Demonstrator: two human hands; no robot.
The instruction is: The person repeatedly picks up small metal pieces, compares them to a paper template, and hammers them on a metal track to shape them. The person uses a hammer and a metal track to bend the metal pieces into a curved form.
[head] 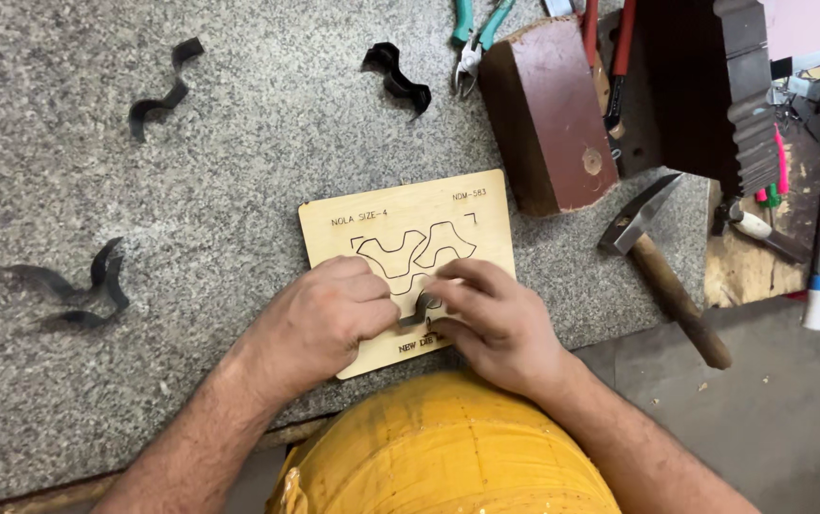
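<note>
1. A pale wooden board (400, 233) with wavy cut outlines and dark printed labels at its top and bottom edges lies at the centre of the frame on a speckled grey stone table (191, 143).
2. The left hand (320, 319) rests on the board's lower left, fingers curled, pinching one end of a dark bent metal strip (421, 306).
3. The right hand (491, 319), just beside it, fingers bent, pinches the strip's other end.
4. Loose curved black strips (158, 95) lie at the upper left and left.
5. A red-brown wooden block (548, 114), green-handled pliers (475, 33) and a hammer (662, 262) sit at the upper right.
</note>
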